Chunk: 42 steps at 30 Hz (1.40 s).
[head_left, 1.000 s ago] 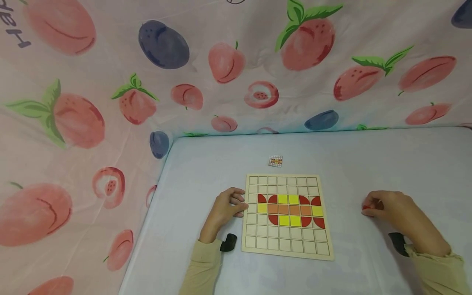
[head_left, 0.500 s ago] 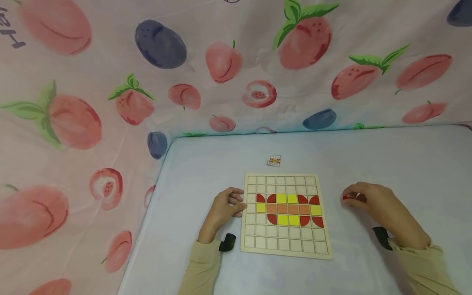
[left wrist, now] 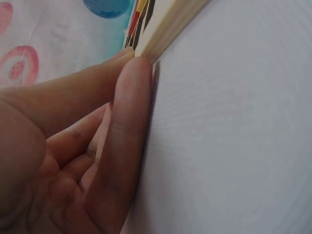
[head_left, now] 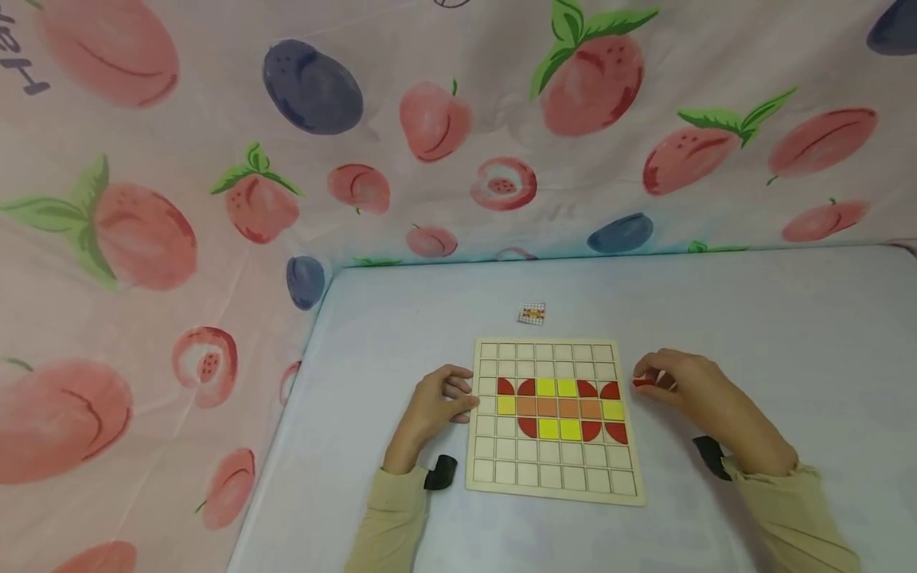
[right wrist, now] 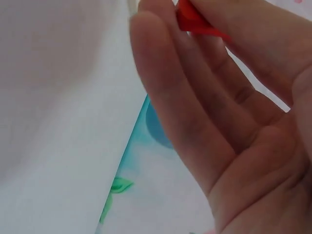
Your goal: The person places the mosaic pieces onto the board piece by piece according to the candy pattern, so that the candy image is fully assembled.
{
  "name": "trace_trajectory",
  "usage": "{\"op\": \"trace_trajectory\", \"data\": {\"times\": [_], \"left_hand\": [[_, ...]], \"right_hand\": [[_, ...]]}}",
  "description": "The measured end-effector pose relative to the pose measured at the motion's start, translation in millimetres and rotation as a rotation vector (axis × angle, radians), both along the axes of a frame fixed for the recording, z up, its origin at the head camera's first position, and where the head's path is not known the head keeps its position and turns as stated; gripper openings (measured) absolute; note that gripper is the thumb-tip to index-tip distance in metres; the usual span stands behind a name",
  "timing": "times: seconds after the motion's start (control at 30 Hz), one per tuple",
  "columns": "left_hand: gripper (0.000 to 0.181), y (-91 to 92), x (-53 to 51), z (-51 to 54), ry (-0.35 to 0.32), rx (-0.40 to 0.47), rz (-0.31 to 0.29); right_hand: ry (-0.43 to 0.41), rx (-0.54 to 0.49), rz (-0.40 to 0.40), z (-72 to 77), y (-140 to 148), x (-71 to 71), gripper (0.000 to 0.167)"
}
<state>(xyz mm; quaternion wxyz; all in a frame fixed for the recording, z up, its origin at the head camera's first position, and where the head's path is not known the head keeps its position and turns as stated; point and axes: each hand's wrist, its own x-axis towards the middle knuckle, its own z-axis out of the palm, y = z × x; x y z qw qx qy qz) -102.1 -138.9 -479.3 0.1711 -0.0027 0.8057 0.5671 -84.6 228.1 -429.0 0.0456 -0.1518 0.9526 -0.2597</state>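
Note:
A square wooden board (head_left: 548, 473) with a grid of cells lies on the table. Red quarter-round, yellow and orange tiles form a pattern across its middle. At its left edge rests my left hand (head_left: 433, 402); the thumb touches the rim, and in the left wrist view a finger (left wrist: 129, 117) lies against the board's side. My right hand (head_left: 691, 386) is just off the board's right edge, raised, and pinches a small red tile (right wrist: 192, 19) between thumb and fingertips. Fingers cover part of that tile, so its full shape is hidden.
Beyond the board's far edge lies a small printed card (head_left: 532, 313) with a similar colored pattern. A fruit-printed cloth (head_left: 430, 199) rises behind the table and along its left side. White covering (head_left: 401, 310) spreads over the tabletop.
My right hand has moved left toward the board, carrying the red tile. The left hand stays at the board's left edge, and the tiles on the board look the same.

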Motion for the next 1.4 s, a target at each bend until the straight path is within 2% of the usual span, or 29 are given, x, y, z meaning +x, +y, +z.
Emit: {"op": "trace_trajectory", "data": {"times": [0.3, 0.6, 0.83, 1.13, 1.27, 1.4], "left_hand": [[0.042, 0.2, 0.9, 0.8, 0.000, 0.009, -0.010], [0.041, 0.6, 0.4, 4.4, -0.001, 0.014, -0.004], [0.041, 0.5, 0.7, 6.1, -0.011, 0.016, 0.005], [0.042, 0.4, 0.8, 6.9, -0.010, 0.011, 0.004], [0.041, 0.5, 0.6, 7.3, -0.009, 0.010, 0.005], [0.042, 0.7, 0.5, 6.5, -0.011, 0.009, 0.002]], "right_hand": [[-0.032, -0.046, 0.026, 6.6, -18.6, -2.1, 0.018], [-0.036, -0.022, 0.049, 13.8, -42.3, -6.4, 0.013], [0.012, -0.001, 0.150, 15.8, -54.9, -7.2, 0.020], [-0.001, -0.031, 0.251, 22.5, -66.8, -8.0, 0.018], [0.017, -0.044, 0.278, 22.4, -73.2, -8.3, 0.015], [0.004, -0.043, 0.272, 20.0, -80.4, -8.8, 0.017]]}}
